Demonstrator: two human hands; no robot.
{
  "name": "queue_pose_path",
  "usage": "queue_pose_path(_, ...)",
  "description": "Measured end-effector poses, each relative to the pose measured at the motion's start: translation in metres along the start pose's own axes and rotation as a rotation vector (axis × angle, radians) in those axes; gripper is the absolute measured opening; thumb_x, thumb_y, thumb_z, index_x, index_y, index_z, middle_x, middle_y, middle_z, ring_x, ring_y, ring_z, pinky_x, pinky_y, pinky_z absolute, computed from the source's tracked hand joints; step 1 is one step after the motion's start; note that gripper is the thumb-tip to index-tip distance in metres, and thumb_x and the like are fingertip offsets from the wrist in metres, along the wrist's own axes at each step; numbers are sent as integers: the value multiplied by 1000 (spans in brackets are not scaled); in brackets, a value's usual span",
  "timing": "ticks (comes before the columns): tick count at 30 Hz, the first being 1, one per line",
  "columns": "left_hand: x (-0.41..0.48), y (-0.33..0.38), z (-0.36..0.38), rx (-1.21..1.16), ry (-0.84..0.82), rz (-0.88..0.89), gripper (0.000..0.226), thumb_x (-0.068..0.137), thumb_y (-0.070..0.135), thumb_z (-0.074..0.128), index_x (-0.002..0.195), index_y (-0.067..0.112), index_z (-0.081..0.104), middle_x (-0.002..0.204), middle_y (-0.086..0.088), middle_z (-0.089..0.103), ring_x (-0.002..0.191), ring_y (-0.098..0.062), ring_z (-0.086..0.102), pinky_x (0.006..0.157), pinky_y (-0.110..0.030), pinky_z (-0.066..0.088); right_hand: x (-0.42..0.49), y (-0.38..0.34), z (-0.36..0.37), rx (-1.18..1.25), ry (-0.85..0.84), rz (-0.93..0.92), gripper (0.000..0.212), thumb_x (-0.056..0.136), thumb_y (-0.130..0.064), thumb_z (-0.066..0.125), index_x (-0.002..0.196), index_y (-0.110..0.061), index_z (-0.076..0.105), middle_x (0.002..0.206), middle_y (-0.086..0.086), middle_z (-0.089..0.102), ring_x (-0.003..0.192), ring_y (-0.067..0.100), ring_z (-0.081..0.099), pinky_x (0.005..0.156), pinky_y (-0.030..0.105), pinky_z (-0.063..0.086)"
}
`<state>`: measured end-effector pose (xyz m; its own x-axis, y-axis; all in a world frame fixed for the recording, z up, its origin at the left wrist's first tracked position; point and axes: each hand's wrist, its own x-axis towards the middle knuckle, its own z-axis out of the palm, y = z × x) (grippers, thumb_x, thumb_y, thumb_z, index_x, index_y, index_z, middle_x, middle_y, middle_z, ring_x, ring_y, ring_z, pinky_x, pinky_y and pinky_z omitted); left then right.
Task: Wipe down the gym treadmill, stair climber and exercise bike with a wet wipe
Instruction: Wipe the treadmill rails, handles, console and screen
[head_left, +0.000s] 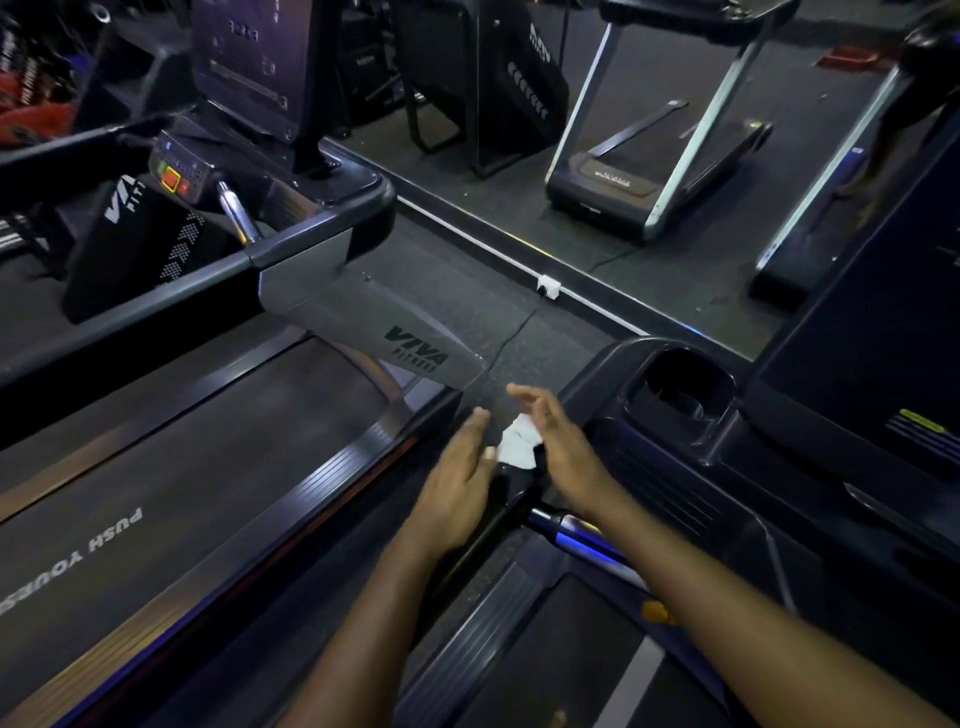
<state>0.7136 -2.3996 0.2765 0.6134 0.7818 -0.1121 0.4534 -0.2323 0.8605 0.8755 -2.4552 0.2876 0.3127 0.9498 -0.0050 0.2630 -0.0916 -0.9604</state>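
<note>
1. While your two hands meet over the gap between the two treadmills, you are, as I judge, in a preparing step. The wet wipe is between your palms, just above the far end of the black handrail of the right treadmill, and no wiping stroke shows on any surface.
2. Your left hand has its fingers straight and close together. Its thumb tip touches the near left edge of the wipe.
3. Your right hand has its fingers stretched toward the far side, a little apart. Its thumb is hidden and the picture is blurred here, so I cannot tell if it pinches the wipe or only presses on it.
4. It seems you are folding or turning the wipe to get a fresh side, but this is only my judgement.
5. The next move calls for a sure hold by one hand, with the wipe flat under the fingers. Then make a stroke along the handrail toward the chrome bar near you.
6. After that, the cup holder and the console on the right are close. The left treadmill with its grey side cover is just beside.
7. I cannot surely point out the stair climber or the bike among the dark far machines, so I judge most of the task is still ahead.
</note>
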Motion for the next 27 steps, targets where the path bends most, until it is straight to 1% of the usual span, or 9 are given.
queue_pose_path(3, 21, 8, 10, 18, -239, -17, 53, 110, 39, 37, 159, 23, 28, 164, 13, 25, 148, 1, 22, 119, -17, 14, -8, 8, -1, 146, 464, 41, 45, 100, -47, 37, 125, -19, 63, 119, -16, 67, 112, -4, 60, 94, 15, 42)
queue_pose_path(6, 27, 0, 6, -51, -308, -31, 52, 108, 49, 35, 157, 33, 32, 158, 26, 29, 142, 9, 25, 119, -19, 16, -20, 18, -3, 81, 600, 79, 42, 99, -45, 40, 126, -22, 63, 115, -20, 67, 104, -14, 59, 85, 4, 40)
queue_pose_path(9, 15, -27, -17, -167, -382, -73, 42, 94, 75, 34, 132, 67, 47, 134, 49, 42, 121, 31, 36, 107, -7, 25, -28, 24, -2, -94, 639, 127, 41, 104, -40, 44, 138, -19, 56, 134, -4, 63, 119, 2, 57, 91, 1, 37)
queue_pose_path(11, 5, -50, -31, -162, -470, -116, 39, 84, 89, 29, 117, 79, 48, 128, 53, 43, 118, 33, 37, 101, -1, 28, -30, 24, 1, -188, 637, 190, 41, 107, -32, 47, 145, -17, 50, 147, 1, 55, 133, 14, 51, 106, 15, 38)
queue_pose_path(14, 7, -74, -41, -173, -572, -107, 77, 84, 89, 28, 152, 53, 31, 156, 33, 26, 147, 6, 22, 125, -28, 18, -26, 24, 13, -352, 594, 258, 49, 106, -34, 46, 152, -16, 41, 161, 3, 39, 149, 22, 34, 122, 41, 29)
queue_pose_path(16, 19, -72, -35, -221, -568, -84, 66, 99, 71, 33, 158, 41, 26, 162, 22, 24, 151, -1, 19, 128, -40, 15, -23, 26, 17, -472, 557, 273, 54, 106, -36, 45, 155, -16, 35, 165, 1, 29, 154, 21, 20, 126, 38, 17)
queue_pose_path(18, 32, -60, -28, -254, -585, -43, 55, 107, 54, 34, 159, 36, 27, 162, 21, 28, 149, 2, 23, 127, -38, 18, -21, 29, 19, -551, 517, 290, 58, 106, -40, 42, 158, -17, 30, 168, -4, 19, 156, 14, 10, 127, 32, 7)
queue_pose_path(22, 43, -53, -17, -342, -648, 47, 50, 111, 42, 32, 158, 47, 16, 149, 46, 22, 144, 12, 20, 126, -30, 15, -21, 29, 21, -612, 500, 291, 66, 104, -51, 34, 160, -17, 25, 169, -4, 12, 156, 7, 5, 129, 37, 5)
queue_pose_path(27, 4, -111, -24, -554, -742, 22, 51, 110, 44, 34, 159, 43, 18, 163, 29, 18, 152, 3, 13, 128, -43, 10, -22, 31, 22, -658, 485, 312, 79, 99, -66, 26, 162, -19, 18, 170, -6, 6, 155, 5, 0, 128, 37, 3)
